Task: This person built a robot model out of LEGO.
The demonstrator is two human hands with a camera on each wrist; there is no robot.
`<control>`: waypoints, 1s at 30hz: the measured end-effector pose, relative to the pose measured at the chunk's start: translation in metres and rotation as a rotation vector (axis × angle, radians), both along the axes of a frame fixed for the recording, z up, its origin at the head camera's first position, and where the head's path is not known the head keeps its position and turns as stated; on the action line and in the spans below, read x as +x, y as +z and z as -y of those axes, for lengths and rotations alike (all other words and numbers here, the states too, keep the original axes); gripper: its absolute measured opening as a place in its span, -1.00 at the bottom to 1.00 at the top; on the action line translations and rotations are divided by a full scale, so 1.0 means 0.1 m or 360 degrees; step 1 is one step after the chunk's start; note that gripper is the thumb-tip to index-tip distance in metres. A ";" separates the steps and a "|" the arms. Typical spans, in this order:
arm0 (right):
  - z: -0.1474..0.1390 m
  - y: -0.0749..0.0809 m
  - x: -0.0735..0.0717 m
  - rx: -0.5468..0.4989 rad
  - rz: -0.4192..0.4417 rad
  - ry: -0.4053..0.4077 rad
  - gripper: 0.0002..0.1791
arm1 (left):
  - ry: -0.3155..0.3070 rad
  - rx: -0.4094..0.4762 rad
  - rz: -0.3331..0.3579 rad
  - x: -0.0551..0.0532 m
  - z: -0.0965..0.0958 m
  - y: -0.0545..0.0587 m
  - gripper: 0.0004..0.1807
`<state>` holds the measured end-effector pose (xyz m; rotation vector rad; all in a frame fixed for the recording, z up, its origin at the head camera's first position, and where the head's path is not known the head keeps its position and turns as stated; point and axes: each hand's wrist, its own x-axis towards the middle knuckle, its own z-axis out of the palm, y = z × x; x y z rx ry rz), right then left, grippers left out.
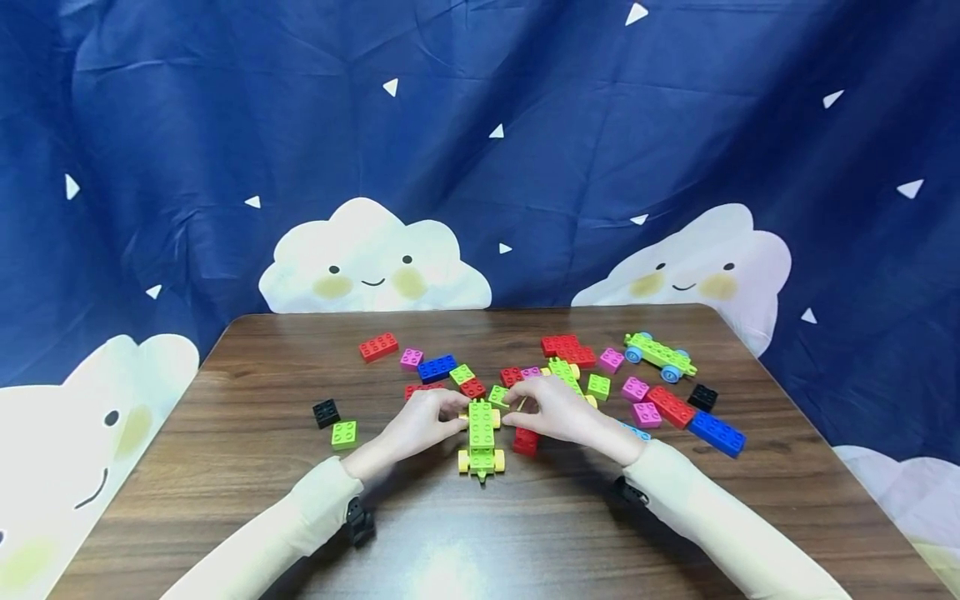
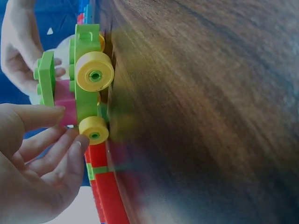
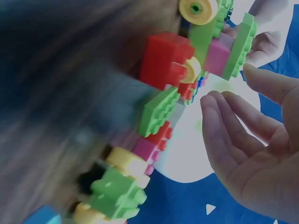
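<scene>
From 6 o'clock of the table [image 1: 480, 533], the head view looks forward and down, farthest back, with the blue curtain [image 1: 480, 158] at 12. Both wrist views look from close and low, rolled sideways: the left has the table at 3 o'clock, the right at 9. They share the nearer yellow-wheeled car [image 1: 481, 432], at 10 and 1 o'clock.

A seemingly wooden table [image 1: 570, 533] bears bricks [image 1: 670, 407] and wheeled bases [image 1: 482, 460].
</scene>
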<state>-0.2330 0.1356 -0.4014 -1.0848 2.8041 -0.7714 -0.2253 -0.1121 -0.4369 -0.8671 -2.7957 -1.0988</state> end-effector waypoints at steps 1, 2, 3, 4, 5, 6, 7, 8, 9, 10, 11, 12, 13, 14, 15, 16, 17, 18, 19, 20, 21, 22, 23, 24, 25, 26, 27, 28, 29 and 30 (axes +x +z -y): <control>-0.03 -0.02 0.01 0.0005 0.0000 -0.0009 -0.69 | 0.0004 -0.0002 0.0002 0.00 0.00 0.00 -0.68; -0.05 -0.03 0.03 0.0014 -0.0004 -0.0013 -0.68 | 0.0005 -0.0004 0.0004 0.00 0.00 -0.01 -0.68; -0.08 -0.05 0.05 0.0023 -0.0005 -0.0018 -0.68 | 0.0006 -0.0006 0.0006 0.00 0.00 -0.01 -0.68; -0.10 -0.07 0.06 0.0032 -0.0016 -0.0016 -0.68 | 0.0005 -0.0009 0.0008 -0.01 0.00 -0.02 -0.68; -0.11 -0.08 0.07 0.0040 -0.0026 -0.0013 -0.67 | 0.0005 -0.0011 0.0009 -0.01 0.00 -0.02 -0.68; -0.13 -0.10 0.09 0.0049 -0.0038 -0.0009 -0.66 | 0.0004 -0.0014 0.0008 -0.01 0.01 -0.03 -0.69; -0.14 -0.12 0.09 0.0058 -0.0047 -0.0006 -0.65 | 0.0003 -0.0017 0.0008 -0.01 0.01 -0.03 -0.69; -0.15 -0.13 0.10 0.0066 -0.0052 -0.0007 -0.64 | 0.0001 -0.0018 0.0006 -0.01 0.01 -0.03 -0.69; -0.16 -0.15 0.11 0.0068 -0.0051 -0.0010 -0.64 | -0.0002 -0.0018 0.0003 -0.01 0.01 -0.03 -0.69; -0.17 -0.16 0.11 0.0068 -0.0044 -0.0010 -0.63 | -0.0006 -0.0019 -0.0005 -0.01 0.01 -0.03 -0.70; -0.17 -0.17 0.11 0.0068 -0.0024 -0.0019 -0.63 | -0.0009 -0.0018 -0.0012 -0.01 0.01 -0.03 -0.70; -0.18 -0.18 0.11 0.0066 -0.0004 -0.0025 -0.63 | -0.0010 -0.0021 -0.0025 -0.01 0.00 -0.03 -0.71; -0.19 -0.20 0.11 0.0064 0.0013 -0.0026 -0.63 | -0.0010 -0.0027 -0.0039 -0.01 0.00 -0.03 -0.72; -0.20 -0.21 0.12 0.0061 0.0031 -0.0030 -0.62 | -0.0012 -0.0032 -0.0067 0.00 -0.01 -0.03 -0.72; -0.20 -0.22 0.11 0.0062 0.0040 -0.0029 -0.62 | -0.0010 -0.0040 -0.0093 0.00 -0.01 -0.03 -0.73; -0.21 -0.22 0.11 0.0064 0.0051 -0.0033 -0.61 | -0.0007 -0.0047 -0.0124 0.00 -0.01 -0.03 -0.73; -0.22 -0.23 0.10 0.0067 0.0056 -0.0038 -0.61 | -0.0006 -0.0059 -0.0172 0.00 -0.01 -0.04 -0.74; -0.22 -0.24 0.10 0.0073 0.0055 -0.0039 -0.60 | 0.0002 -0.0068 -0.0204 0.00 -0.01 -0.04 -0.74; -0.23 -0.24 0.10 0.0081 0.0053 -0.0039 -0.59 | 0.0008 -0.0077 -0.0227 0.00 -0.01 -0.04 -0.73; -0.23 -0.25 0.10 0.0091 0.0049 -0.0044 -0.59 | 0.0015 -0.0084 -0.0246 0.00 -0.02 -0.05 -0.73; -0.24 -0.25 0.10 0.0099 0.0044 -0.0046 -0.59 | 0.0025 -0.0095 -0.0248 -0.01 -0.02 -0.05 -0.73; -0.24 -0.25 0.10 0.0107 0.0043 -0.0049 -0.60 | 0.0035 -0.0113 -0.0248 -0.01 -0.02 -0.04 -0.74; -0.24 -0.25 0.10 0.0113 0.0034 -0.0046 -0.61 | 0.0048 -0.0135 -0.0245 -0.01 -0.03 -0.04 -0.74; -0.24 -0.26 0.10 0.0124 0.0027 -0.0046 -0.62 | 0.0067 -0.0156 -0.0220 -0.01 -0.04 -0.03 -0.74; -0.24 -0.26 0.11 0.0133 0.0018 -0.0042 -0.62 | 0.0083 -0.0180 -0.0211 -0.01 -0.04 -0.02 -0.74; -0.23 -0.26 0.11 0.0141 0.0013 -0.0041 -0.63 | 0.0101 -0.0204 -0.0204 -0.01 -0.05 -0.01 -0.74; -0.23 -0.26 0.11 0.0147 0.0009 -0.0040 -0.64 | 0.0118 -0.0227 -0.0197 -0.01 -0.05 0.00 -0.74; -0.23 -0.26 0.12 0.0152 0.0008 -0.0039 -0.65 | 0.0133 -0.0248 -0.0194 -0.01 -0.06 0.00 -0.74; -0.23 -0.26 0.12 0.0157 0.0006 -0.0040 -0.65 | 0.0147 -0.0262 -0.0192 -0.01 -0.06 0.00 -0.74; -0.22 -0.26 0.12 0.0163 0.0007 -0.0040 -0.65 | 0.0158 -0.0274 -0.0191 -0.01 -0.06 0.00 -0.74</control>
